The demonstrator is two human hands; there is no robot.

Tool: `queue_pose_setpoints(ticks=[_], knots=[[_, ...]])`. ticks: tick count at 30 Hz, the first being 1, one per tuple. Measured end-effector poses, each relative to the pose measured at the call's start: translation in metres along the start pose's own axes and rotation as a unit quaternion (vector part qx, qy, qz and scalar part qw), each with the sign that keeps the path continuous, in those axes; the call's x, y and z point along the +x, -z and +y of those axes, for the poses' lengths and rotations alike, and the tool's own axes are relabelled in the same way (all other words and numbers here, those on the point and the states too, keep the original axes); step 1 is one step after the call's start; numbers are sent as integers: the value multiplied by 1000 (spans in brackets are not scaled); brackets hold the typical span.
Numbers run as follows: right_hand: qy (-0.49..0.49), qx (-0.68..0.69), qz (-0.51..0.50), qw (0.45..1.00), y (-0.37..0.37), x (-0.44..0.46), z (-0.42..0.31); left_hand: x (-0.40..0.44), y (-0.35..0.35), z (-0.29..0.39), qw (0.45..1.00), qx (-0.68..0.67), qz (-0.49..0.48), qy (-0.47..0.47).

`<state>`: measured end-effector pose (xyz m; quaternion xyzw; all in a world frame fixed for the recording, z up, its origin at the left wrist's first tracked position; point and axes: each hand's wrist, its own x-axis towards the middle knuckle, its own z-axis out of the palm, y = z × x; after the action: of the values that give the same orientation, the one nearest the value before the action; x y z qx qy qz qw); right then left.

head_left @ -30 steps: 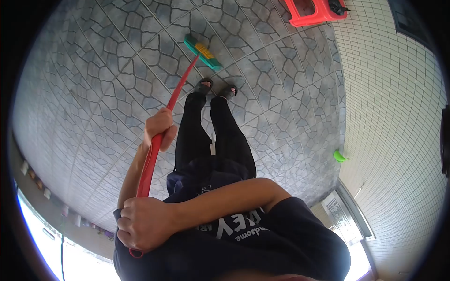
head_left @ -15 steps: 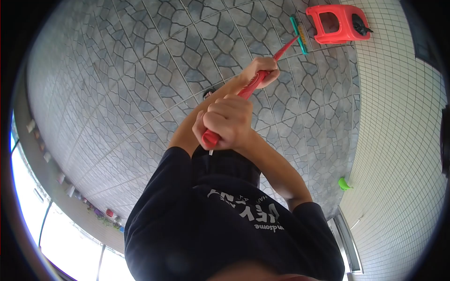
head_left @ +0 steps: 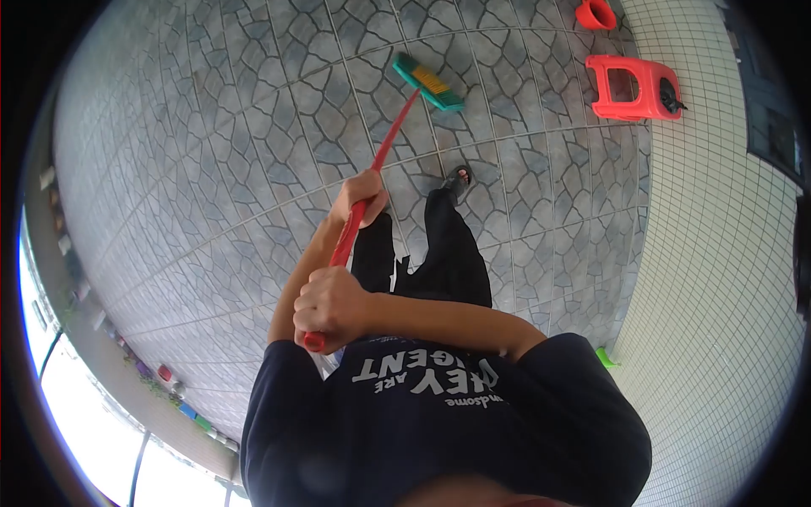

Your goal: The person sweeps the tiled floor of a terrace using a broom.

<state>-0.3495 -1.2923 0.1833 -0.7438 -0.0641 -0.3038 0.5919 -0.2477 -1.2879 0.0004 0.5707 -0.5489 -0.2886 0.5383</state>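
A broom (head_left: 394, 138) with a red handle slants down and away from me. Its green and yellow head (head_left: 429, 82) rests on the stone-patterned floor (head_left: 253, 127) ahead. My left hand (head_left: 361, 199) is closed around the handle, lower down the shaft. Nearer my body, my right hand (head_left: 331, 308) grips the handle close to its top end, with the forearm crossing in front of my waist. The red end of the handle pokes out below my right fist.
A red plastic stool (head_left: 635, 88) with a black item (head_left: 670, 95) on it stands by the tiled wall (head_left: 718, 253). Beyond it is a red bucket (head_left: 596, 14). A bright green object (head_left: 605, 357) lies at the wall's foot. Several pots and plants line the left ledge.
The broom head has swept left across the floor, away from the stool. Both hands have moved left with the handle. A sandalled foot now shows ahead, and the red bucket has come into view.
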Motion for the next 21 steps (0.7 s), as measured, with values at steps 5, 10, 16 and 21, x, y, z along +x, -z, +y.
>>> queue_pose_setpoints(ticks=[5,10,16,21], knots=[[35,68,-96,992,-88,8,-53,-104,72,58,991,62,112,45],[86,39,-82,992,-64,25,-103,-85,51,101,978,35,207,-14],[59,-103,-23,993,-43,37,-83,-14,20,76,981,-28,166,-92],[16,-127,53,990,-80,21,8,-29,13,-19,994,-47,92,-48]])
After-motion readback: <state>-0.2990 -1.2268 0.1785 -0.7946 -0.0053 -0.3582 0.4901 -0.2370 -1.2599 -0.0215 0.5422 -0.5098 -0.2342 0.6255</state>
